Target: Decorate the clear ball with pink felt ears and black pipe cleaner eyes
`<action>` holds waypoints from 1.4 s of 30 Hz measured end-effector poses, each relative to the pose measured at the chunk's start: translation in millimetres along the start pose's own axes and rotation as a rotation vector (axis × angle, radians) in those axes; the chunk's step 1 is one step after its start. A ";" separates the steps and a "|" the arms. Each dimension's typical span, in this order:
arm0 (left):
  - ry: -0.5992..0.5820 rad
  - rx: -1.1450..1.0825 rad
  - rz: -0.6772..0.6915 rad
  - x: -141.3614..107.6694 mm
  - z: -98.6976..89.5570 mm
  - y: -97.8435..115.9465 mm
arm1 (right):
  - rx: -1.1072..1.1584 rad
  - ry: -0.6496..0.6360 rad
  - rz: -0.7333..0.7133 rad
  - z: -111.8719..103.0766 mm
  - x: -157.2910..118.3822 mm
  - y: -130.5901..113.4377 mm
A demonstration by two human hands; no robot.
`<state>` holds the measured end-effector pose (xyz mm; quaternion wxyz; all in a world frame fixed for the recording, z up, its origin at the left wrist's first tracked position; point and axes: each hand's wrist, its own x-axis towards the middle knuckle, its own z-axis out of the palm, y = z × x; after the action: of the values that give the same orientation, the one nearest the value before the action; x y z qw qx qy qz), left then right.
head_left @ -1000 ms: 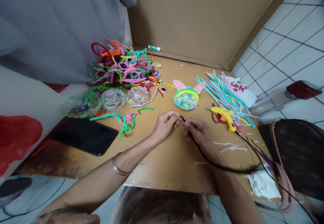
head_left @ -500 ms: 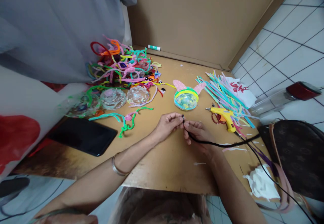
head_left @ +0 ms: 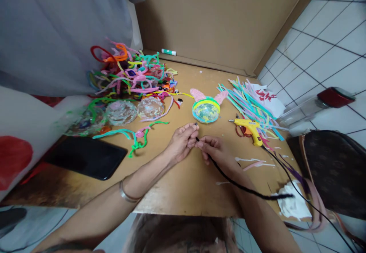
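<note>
- Two hands, left hand (head_left: pixel 181 142) and right hand (head_left: pixel 215 149), are held close over the table (head_left: pixel 177 188); shaping of the black fuzzy stem (head_left: pixel 241 187) is apparently in hand, and a firm, close pinch seems called for.
- By the left hand, the stem is pinched near one end; by the right, it is gripped just behind.
- The stem is seen as thin and gently bowed, its far end unheld.
- Its tip (head_left: pixel 196 124) is exposed just past the left hand's pinch.

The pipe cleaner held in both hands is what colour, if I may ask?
The pipe cleaner is black, showing best in the head view.
</note>
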<state>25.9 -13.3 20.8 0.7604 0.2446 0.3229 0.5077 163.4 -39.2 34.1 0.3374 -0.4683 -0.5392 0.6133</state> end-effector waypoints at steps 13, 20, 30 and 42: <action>0.073 0.067 0.087 -0.7 -0.5 1.9 | 0.043 0.001 0.051 4.3 1.4 1.4; 0.148 0.054 0.186 7.6 -6.2 3.3 | 0.007 0.034 0.082 -3.2 1.5 -1.9; 0.305 0.131 0.389 15.5 -15.7 27.8 | -0.050 0.075 0.099 -20.6 -1.8 -7.9; -0.064 0.457 0.024 10.7 -15.9 15.8 | -0.877 0.321 -0.304 -30.5 3.6 6.5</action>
<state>7.4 3.0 18.6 0.6889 0.4302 0.4021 0.4226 191.4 -26.5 27.6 0.2728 -0.5707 -0.7502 0.1923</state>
